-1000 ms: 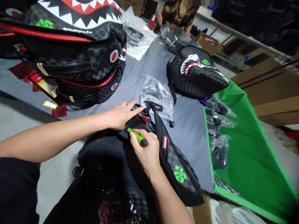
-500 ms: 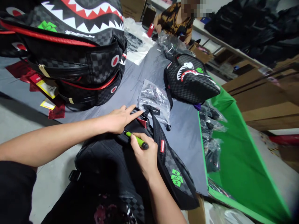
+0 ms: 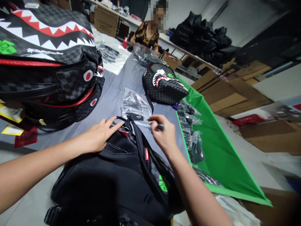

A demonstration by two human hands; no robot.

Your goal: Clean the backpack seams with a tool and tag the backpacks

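A black backpack [image 3: 117, 175] lies face down in front of me on the grey table cover [image 3: 117, 91]. My left hand [image 3: 98, 136] rests flat on its upper part, fingers stretched toward the top handle [image 3: 127, 121]. My right hand [image 3: 163, 135] is raised just right of the handle, its fingers pinched round a pen-like tool [image 3: 160, 126]; only the tool's dark end shows. A clear plastic bag [image 3: 136, 106] of small dark parts lies just beyond both hands.
A stack of shark-mouth backpacks [image 3: 49, 72] fills the left. Another shark-mouth backpack [image 3: 163, 84] stands farther back. Several small plastic packets [image 3: 191, 131] line the edge of a green cloth [image 3: 218, 150]. A person [image 3: 147, 34] works at the table's far end. Cardboard boxes [image 3: 105, 20] stand behind.
My right hand lifted the green-handled tool off the backpack and moved it up and right, past the handle. The left hand stayed flat on the bag. My view swung up and right.
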